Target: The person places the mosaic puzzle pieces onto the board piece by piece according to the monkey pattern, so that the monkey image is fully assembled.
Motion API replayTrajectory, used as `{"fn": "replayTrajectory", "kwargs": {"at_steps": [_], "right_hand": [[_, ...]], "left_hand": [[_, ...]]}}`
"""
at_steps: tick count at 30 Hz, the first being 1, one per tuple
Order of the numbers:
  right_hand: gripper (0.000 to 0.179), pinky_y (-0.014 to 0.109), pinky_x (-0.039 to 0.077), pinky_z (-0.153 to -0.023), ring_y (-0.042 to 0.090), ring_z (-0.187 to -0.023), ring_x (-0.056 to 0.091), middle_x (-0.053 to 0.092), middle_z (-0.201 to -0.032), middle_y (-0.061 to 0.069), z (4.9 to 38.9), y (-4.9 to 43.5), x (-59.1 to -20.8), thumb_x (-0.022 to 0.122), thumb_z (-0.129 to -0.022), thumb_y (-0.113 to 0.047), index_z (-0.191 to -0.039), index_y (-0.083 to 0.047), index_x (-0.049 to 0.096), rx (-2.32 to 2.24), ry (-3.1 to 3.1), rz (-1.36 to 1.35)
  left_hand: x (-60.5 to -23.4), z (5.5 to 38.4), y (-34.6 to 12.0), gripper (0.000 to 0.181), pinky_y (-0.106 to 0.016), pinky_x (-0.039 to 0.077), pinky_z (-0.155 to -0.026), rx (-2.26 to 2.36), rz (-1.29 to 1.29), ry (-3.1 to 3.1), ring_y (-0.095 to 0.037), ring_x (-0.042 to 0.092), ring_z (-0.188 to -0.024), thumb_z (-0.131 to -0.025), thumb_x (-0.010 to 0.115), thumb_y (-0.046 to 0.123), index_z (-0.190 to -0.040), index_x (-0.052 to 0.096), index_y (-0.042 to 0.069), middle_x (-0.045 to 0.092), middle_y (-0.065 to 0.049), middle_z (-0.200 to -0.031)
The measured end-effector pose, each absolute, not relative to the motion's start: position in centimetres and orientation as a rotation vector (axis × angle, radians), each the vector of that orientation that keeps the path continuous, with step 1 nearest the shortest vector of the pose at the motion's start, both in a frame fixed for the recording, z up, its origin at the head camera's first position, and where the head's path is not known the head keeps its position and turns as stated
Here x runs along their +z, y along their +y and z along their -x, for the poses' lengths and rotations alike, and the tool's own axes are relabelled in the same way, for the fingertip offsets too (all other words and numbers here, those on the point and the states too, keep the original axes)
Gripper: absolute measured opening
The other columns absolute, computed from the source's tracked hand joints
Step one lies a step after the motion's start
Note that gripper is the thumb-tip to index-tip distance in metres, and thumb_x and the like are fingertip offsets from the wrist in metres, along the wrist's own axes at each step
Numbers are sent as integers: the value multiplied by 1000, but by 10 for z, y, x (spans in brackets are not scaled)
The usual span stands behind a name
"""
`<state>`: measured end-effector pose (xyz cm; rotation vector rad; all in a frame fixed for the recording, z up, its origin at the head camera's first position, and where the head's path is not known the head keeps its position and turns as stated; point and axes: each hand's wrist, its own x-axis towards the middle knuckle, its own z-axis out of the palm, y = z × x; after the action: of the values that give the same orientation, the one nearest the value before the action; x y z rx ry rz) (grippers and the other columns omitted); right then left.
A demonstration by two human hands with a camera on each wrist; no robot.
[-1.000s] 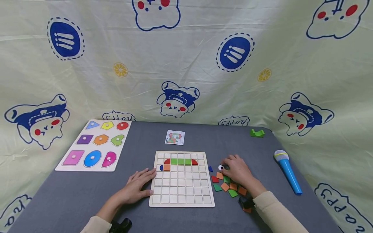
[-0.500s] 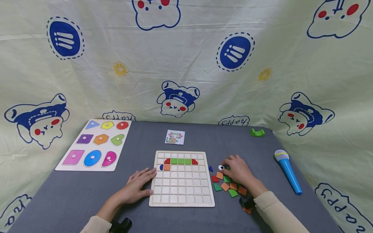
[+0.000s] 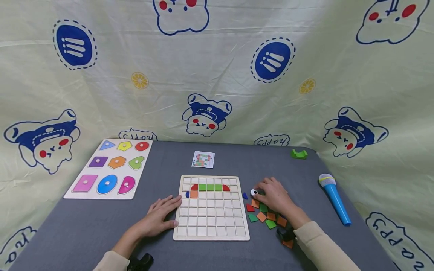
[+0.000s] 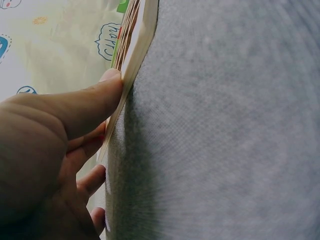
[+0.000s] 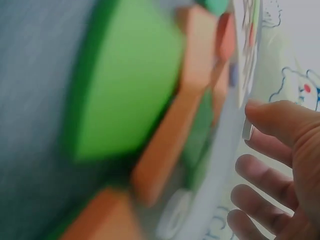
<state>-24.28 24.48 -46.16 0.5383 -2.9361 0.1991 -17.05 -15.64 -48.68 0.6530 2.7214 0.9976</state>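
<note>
A wooden grid board (image 3: 211, 222) lies flat in the middle of the head view. Along its upper rows sit red, green, orange and blue pieces, among them a green square (image 3: 210, 187). My left hand (image 3: 158, 218) rests at the board's left edge with extended fingers, its thumb touching the rim in the left wrist view. To the right of the board, my right hand (image 3: 276, 195) pinches a white round eye piece (image 3: 253, 192) with a black dot between thumb and index finger. The right wrist view shows that piece edge-on (image 5: 247, 130); the other fingers are spread.
Loose orange, green and red tiles (image 3: 261, 216) lie beneath my right hand, with a blue piece (image 3: 245, 195) beside the board. A pattern card (image 3: 203, 159) lies behind it. A shape puzzle (image 3: 112, 177) is at left, a toy microphone (image 3: 335, 199) and green block (image 3: 299, 154) at right.
My right hand has shifted slightly left and up, lifting the white eye piece along. My left hand stays at the board's edge.
</note>
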Motion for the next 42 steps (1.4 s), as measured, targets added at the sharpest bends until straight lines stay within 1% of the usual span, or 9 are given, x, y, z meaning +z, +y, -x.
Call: {"fn": "replayTrajectory", "kwargs": {"at_steps": [4,10,15,23,27,34,42], "right_hand": [[22,37,42,-73,17,-83,46,61,-91,0,239,231,-453,74,-80,-31,-95,-16,73,225,-2902,-605],[23,37,41,-76,17,-86,45,61,-92,1,234,203,-447,76,-78,-30,-96,-16,73,264,-2885,-697],[21,34,40,-75,14,-85,45,59,-89,-2,233,176,-449,77,-77,-29,-95,-18,73,283,-2841,-799],[18,31,39,-73,14,-84,46,60,-91,-3,236,130,-447,73,-80,-30,-95,-21,73,317,-2842,-925],[17,30,40,-73,14,-85,47,61,-92,-3,242,114,-450,72,-81,-31,-96,-22,73,259,-2857,-938],[20,28,36,-72,12,-83,43,61,-93,-5,249,94,-456,70,-83,-37,-99,-24,72,239,-2941,-895],[21,31,39,-76,13,-83,43,60,-91,-5,250,89,-460,69,-83,-40,-98,-25,72,165,-2935,-878]], "left_hand": [[-487,171,-157,65,-65,8,-110,999,-658,2723,-38,22,-143,-87,66,26,-144,39,8,34,-8,-153],[-486,172,-157,66,-65,8,-110,1007,-670,2721,-39,22,-142,-87,66,26,-144,39,7,35,-10,-153],[-487,172,-157,66,-65,8,-110,991,-665,2719,-39,22,-143,-87,66,26,-144,39,7,34,-9,-153],[-487,171,-157,66,-65,8,-110,997,-660,2723,-39,22,-142,-86,67,26,-143,40,8,35,-9,-153],[-487,170,-156,66,-65,7,-110,992,-648,2725,-38,22,-143,-86,67,25,-143,40,8,34,-8,-153],[-487,170,-156,65,-65,8,-110,990,-643,2735,-39,23,-143,-86,67,25,-143,40,8,35,-8,-153],[-488,170,-155,65,-65,9,-110,990,-639,2736,-38,24,-142,-86,67,24,-143,41,8,36,-8,-153]]}}
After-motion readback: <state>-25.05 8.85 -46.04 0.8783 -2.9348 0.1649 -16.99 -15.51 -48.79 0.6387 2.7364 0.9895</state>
